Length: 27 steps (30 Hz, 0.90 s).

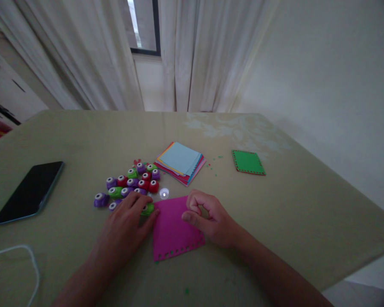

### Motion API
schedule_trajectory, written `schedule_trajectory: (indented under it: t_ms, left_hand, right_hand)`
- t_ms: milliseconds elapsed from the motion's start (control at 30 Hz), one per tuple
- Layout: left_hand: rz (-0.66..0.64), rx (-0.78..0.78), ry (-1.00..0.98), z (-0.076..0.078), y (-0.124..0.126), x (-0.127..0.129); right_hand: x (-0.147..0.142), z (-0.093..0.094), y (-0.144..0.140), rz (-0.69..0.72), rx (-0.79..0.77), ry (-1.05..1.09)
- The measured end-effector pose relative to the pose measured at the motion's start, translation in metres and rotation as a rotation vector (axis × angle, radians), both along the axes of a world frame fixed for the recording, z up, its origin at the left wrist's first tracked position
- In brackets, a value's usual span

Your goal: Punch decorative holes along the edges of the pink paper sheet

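A pink square of paper lies in front of me, with a row of punched holes along its near edge. My left hand is at its left side, fingers curved around a green craft punch with the thumb by the paper's edge. My right hand rests on the right part of the paper, its fingers curled in and the thumb over the sheet. Whatever those curled fingers may hold is hidden. Beside my left hand sit several purple, red and green craft punches with eye-like white discs.
Behind the pink sheet is a stack of coloured paper squares. A green square with punched edges lies at the right, near small paper bits. A clear round piece, a dark tablet and a white cable are also on the table.
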<state>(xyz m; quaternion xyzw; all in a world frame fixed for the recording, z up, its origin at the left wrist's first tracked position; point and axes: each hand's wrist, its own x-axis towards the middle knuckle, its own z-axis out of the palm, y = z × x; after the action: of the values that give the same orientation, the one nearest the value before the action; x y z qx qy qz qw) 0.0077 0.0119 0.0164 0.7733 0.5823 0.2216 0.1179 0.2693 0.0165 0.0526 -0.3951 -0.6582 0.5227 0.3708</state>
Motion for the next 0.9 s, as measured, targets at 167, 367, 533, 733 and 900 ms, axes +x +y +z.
schedule_trajectory:
  t_ms: [167,367,533,733,900]
  left_hand:
    - [0.037,-0.025,-0.017,0.002,0.000,-0.001]
    - [-0.164,0.276,-0.183,0.011,-0.018,0.019]
    - [-0.273,0.427,-0.239,0.012,-0.031,0.033]
    - [-0.173,0.221,-0.077,0.000,-0.012,0.015]
    - [-0.145,0.114,0.126,-0.011,-0.005,0.009]
  right_hand:
    - [0.002,0.002,-0.001,0.024,-0.044,0.016]
    - [-0.011,-0.001,-0.006,0.044,-0.151,0.084]
    - [-0.022,-0.009,-0.016,0.071,-0.146,0.137]
    - [0.016,0.000,0.011,0.009,-0.171,-0.009]
    - [0.051,-0.005,0.035,-0.010,-0.071,-0.323]
